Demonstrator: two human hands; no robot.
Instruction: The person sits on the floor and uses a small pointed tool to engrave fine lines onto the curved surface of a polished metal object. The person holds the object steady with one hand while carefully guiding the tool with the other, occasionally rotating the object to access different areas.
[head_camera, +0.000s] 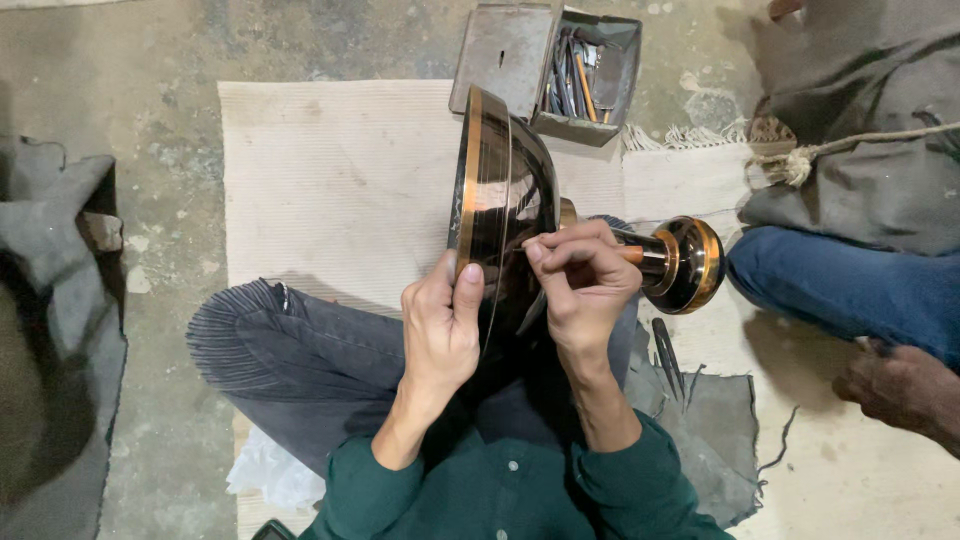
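Observation:
A dark, shiny metal footed bowl (505, 185) with copper-coloured bands lies on its side across my lap, its round foot (688, 263) pointing right. My left hand (442, 325) grips the bowl's rim, thumb pressed on the edge. My right hand (582, 280) is closed around a thin engraving tool, whose tip touches the bowl's outer wall. Most of the tool is hidden inside my fingers.
An open metal box (560, 70) holding several thin tools sits on the beige mat (340, 180) beyond the bowl. A pointed metal tool (668, 355) lies by my right knee. Another person sits at the right, one hand (900, 390) on the floor. Grey cloth (50, 330) lies left.

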